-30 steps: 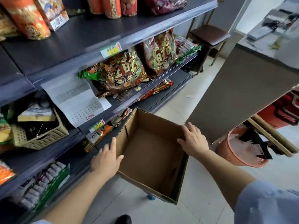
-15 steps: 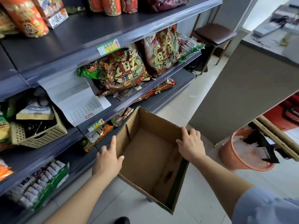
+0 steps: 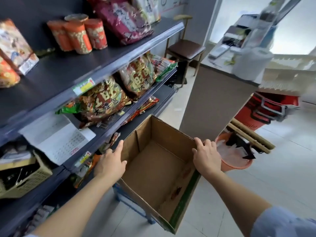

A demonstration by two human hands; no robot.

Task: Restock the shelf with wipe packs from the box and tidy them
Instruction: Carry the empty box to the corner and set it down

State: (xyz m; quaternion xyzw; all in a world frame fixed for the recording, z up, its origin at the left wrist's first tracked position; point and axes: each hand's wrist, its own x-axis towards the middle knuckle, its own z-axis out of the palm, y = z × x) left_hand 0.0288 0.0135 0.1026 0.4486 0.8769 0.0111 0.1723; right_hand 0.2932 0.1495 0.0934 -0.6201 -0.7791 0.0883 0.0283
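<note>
View: head cam, looking down & fwd along an aisle.
Box: open-top cardboard box (image 3: 153, 165), tilted, mouth toward cam, btwn both hands, just beside lower shelf edge; bare brown bottom showing inside, green strip on near-R outer edge.
L hand: L hand (image 3: 111, 165) on box's L wall; fingers (image 3: 119, 146) laid along outside, thumb hooked over rim to inside, pinching the wall.
R hand: R hand (image 3: 206, 158) on R wall near far corner; fingers curled over top rim, gripping it.
Under box: blue thing (image 3: 124, 200) over tiled floor (image 3: 256, 185), partly hidden; cannot tell what, nor if box rests on it.
Shelf: dark multi-tier shelf (image 3: 68, 69) on L.
Top tier: orange cans (image 3: 77, 36), purple bag (image 3: 123, 19).
Mid tier: red-gold snack bags (image 3: 104, 101).
Packs: row of small packs (image 3: 41, 218) on lowest tier, bottom-L corner; blurred, cannot tell if wipes.
L edge: beige basket (image 3: 25, 180) on a tier; white sheet (image 3: 58, 141) hanging from shelf edge above it.
R side: grey counter (image 3: 213, 100); orange bin (image 3: 236, 167) at its foot, near R hand; red basket (image 3: 273, 106) behind.
Aisle end: chair (image 3: 186, 48) w/ brown seat.
Arm: light-blue sleeve (image 3: 287, 223) on R arm, bottom-R corner.
</note>
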